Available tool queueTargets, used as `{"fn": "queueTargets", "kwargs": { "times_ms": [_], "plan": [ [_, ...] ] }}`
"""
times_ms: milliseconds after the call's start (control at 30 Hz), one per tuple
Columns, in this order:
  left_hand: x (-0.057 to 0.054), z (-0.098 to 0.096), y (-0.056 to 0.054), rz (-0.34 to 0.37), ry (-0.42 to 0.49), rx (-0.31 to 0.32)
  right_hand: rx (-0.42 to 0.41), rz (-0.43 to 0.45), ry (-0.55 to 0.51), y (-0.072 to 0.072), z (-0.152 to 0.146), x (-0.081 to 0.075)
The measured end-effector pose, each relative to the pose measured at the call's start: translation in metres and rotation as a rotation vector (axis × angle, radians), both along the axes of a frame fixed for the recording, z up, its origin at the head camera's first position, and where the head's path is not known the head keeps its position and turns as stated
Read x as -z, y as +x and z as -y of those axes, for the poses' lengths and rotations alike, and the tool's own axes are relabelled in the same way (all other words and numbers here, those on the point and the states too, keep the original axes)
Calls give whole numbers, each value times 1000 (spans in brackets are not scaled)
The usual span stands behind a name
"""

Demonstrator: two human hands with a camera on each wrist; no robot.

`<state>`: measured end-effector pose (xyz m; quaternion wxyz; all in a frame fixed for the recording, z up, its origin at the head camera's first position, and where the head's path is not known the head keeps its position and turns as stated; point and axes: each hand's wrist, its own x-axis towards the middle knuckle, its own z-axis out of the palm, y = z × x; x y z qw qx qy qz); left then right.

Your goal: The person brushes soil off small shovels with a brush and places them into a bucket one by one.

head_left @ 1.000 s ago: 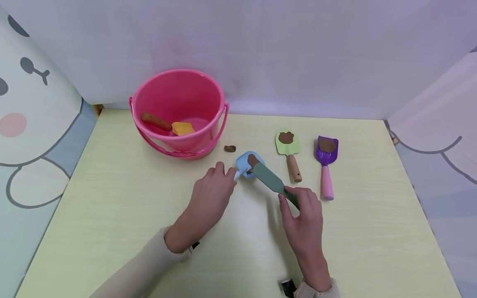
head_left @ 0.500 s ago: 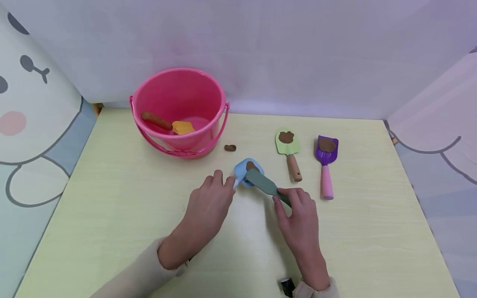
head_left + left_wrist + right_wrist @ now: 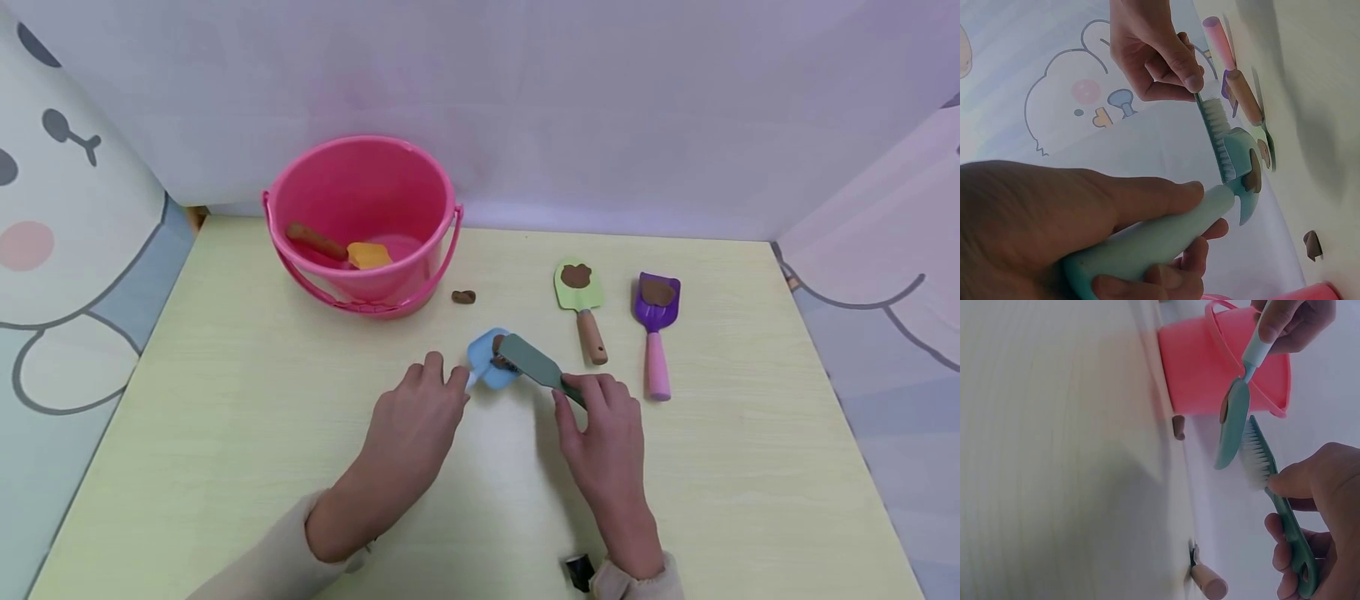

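My left hand (image 3: 408, 425) grips the pale handle of a small blue toy shovel (image 3: 478, 350), and the left wrist view shows the thumb laid along that handle (image 3: 1154, 240). The shovel's blade carries a brown patch (image 3: 1252, 172). A green brush (image 3: 531, 360) is pinched in my right hand (image 3: 606, 437) between thumb and fingers. Its white bristles (image 3: 1255, 456) face the shovel blade, and in the head view the brush head covers part of the blade and patch. Both tools are held above the table.
A pink bucket (image 3: 352, 183) stands at the back left with a yellow shovel (image 3: 369, 255) inside. Near it lies a small brown piece (image 3: 463, 297). To the right lie a green shovel (image 3: 591, 333) and a purple shovel (image 3: 657, 367), each with a brown patch.
My left hand has drawn the blue shovel nearer to me and slightly left. The brush has shifted a little left and down, then slightly back. The bucket and the lying shovels have stayed put.
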<state>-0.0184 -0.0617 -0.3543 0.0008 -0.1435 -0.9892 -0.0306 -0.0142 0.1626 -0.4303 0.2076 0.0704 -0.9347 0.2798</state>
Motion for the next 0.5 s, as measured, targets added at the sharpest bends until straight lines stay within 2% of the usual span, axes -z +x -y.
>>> {"fn": "queueTargets", "kwargs": {
  "times_ms": [133,367,500],
  "plan": [
    [-3,2,4,17,6,2,5,-17,5,-1,-1,0],
    [0,7,8,-62,14,5,25,10,-24,0,-1,-3],
    [1,9,8,-83,19,4,0,16,-54,3,2,-5]
  ]
}}
